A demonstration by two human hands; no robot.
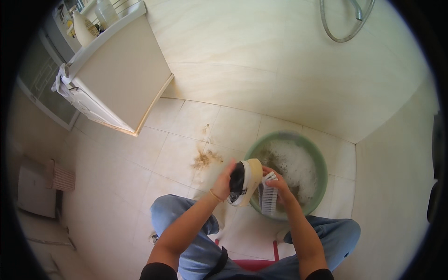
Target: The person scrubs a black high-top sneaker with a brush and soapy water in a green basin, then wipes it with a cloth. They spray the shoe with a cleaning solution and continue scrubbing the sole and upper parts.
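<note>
My left hand (224,182) grips a black-and-white shoe (247,180), its pale sole turned toward the right. The shoe is held up at the left rim of a green basin (322,175). In my right hand (281,187) is a scrubbing brush (268,196) with white bristles, held over the basin just right of the shoe. A small gap shows between bristles and sole. White suds (297,164) and murky brownish water (267,157) fill the basin. My fingers hide part of the brush and of the shoe's upper.
Brown dirt (206,159) is splattered on the tiled floor (140,175) left of the basin. A white vanity cabinet (122,70) carrying bottles (84,29) stands at upper left. A shower hose (327,29) hangs on the wall. A pink basket (63,178) is far left. Beneath me is a red stool (253,265).
</note>
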